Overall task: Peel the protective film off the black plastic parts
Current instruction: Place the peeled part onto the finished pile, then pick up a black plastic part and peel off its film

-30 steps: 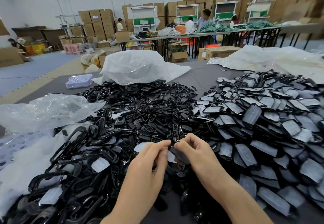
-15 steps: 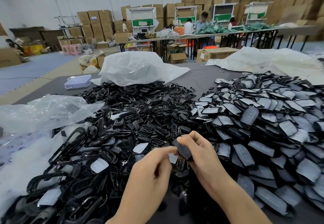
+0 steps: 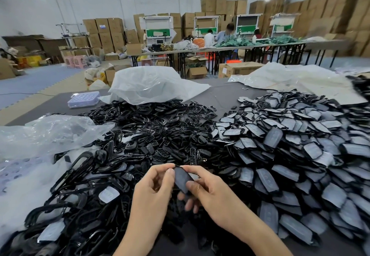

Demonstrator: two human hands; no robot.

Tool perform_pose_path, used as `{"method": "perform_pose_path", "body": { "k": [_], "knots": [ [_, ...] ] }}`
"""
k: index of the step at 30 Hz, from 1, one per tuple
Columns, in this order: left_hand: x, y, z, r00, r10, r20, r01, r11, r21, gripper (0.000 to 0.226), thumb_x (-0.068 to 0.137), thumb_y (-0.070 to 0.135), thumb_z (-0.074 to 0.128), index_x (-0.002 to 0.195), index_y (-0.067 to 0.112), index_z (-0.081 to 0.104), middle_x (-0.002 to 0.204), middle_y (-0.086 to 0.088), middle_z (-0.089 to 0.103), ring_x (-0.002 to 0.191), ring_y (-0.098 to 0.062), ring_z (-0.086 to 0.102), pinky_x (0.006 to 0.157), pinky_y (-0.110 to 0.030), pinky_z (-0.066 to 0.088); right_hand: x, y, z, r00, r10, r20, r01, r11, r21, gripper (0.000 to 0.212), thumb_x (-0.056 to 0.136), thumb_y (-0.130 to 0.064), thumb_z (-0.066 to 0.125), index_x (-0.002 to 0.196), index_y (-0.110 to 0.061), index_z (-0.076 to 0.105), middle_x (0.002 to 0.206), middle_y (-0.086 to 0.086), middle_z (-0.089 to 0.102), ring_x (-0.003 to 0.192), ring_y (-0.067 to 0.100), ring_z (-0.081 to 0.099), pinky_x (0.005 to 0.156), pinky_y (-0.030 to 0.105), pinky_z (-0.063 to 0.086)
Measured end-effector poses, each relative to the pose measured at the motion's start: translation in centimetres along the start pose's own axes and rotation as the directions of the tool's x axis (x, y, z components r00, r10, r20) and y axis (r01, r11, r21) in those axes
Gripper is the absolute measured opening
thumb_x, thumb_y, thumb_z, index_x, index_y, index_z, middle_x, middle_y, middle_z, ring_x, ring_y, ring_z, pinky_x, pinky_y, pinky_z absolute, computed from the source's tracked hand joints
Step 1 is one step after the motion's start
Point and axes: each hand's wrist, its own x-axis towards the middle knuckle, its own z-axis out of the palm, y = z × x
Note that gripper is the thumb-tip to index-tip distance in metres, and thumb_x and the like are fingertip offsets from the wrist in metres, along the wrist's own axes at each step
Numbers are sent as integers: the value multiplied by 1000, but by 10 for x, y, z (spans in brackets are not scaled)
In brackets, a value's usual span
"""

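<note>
While the right hand [image 3: 210,193] pinches the black plastic part [image 3: 182,177] between thumb and curled fingers, holding it raised between the two hands above the near edge of the heaps, the left hand [image 3: 155,187] closes thumb and forefinger on the part's upper end, where a film edge would be picked up. The part's face reads dull grey, like the film-covered parts [image 3: 290,155] heaped to the right, so its film is judged not yet off; whether a corner has lifted cannot be told. Several failures seem possible from here. A fingernail that skids off the film edge could scratch the plastic beneath. A pull made too sharply, or at too steep an angle, could tear the film and leave a strip that is hard to catch again. Because the grip is a light fingertip pinch, a jerk of the peeling hand could twist the part free, and it would drop into the bare black frames and keypad pieces [image 3: 140,139] directly below and to the left, where an unpeeled part is easily lost. Shed film could likewise fall among them, as one pale loose sheet [image 3: 109,194] there suggests. A forearm brushing the right heap could slide covered parts across into the bare pile.
</note>
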Motion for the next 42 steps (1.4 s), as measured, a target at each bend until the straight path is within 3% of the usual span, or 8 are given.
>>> {"method": "perform_pose_path", "body": {
  "k": [5,11,16,19,22,25,38,42],
  "knots": [
    [-6,3,0,997,56,46,-55,998,-13,23,99,21,55,110,38,67,83,3,71,72,-6,63,70,-18,49,9,-18,-41,961,-42,-272,40,999,-15,38,105,-12,47,140,-27,50,89,-1,76,72,12,71,66,20,55],
    [-12,-9,-3,939,235,250,-328,829,453,25,98,54,43,118,50,57,105,30,62,100,3,57,86,-13,43,32,-58,-119,656,-20,-754,192,971,142,86,98,-30,64,161,-28,5,91,8,76,85,13,76,84,29,61],
    [-15,-17,6,826,106,553,-536,452,713,67,83,73,37,139,39,52,143,12,49,136,-14,44,116,-37,31,26,-28,-76,783,-70,-618,111,993,28,67,101,-34,58,157,-35,21,92,0,78,84,13,76,76,26,61],
    [-8,-20,3,879,83,469,-468,332,819,63,85,68,38,125,28,67,135,-3,61,125,-28,59,104,-51,47,30,-7,-42,859,-114,-500,48,988,-144,46,103,-30,54,145,-40,41,95,-14,77,90,0,71,84,19,53],
    [10,-30,-2,946,-23,323,-307,257,916,68,92,71,28,148,34,40,160,-2,29,150,-29,22,122,-52,9,34,9,-18,929,-180,-324,11,887,-461,43,102,-32,52,144,-37,47,121,-17,67,113,-10,56,94,2,36],
    [28,-38,-6,979,-23,203,-196,180,964,71,95,67,31,156,32,22,164,-9,18,151,-31,15,123,-49,8,36,29,-2,987,-127,-104,-4,616,-788,48,104,-40,44,151,-30,41,153,-9,44,142,7,34,115,19,22],
    [135,-14,1,909,-193,370,-361,80,929,100,87,66,56,158,28,-3,166,-12,2,152,-33,8,122,-50,13,65,33,-1,979,-140,-147,-52,528,-848,41,105,-40,37,146,-33,41,131,-5,51,123,18,43,102,33,39],
    [176,13,14,802,-414,431,-309,330,892,93,88,50,64,159,28,8,163,-12,17,148,-32,25,120,-38,24,70,35,-5,974,-164,-157,-26,605,-796,37,106,-36,38,141,-32,46,123,-7,55,115,15,48,97,31,45]
  ]
}}
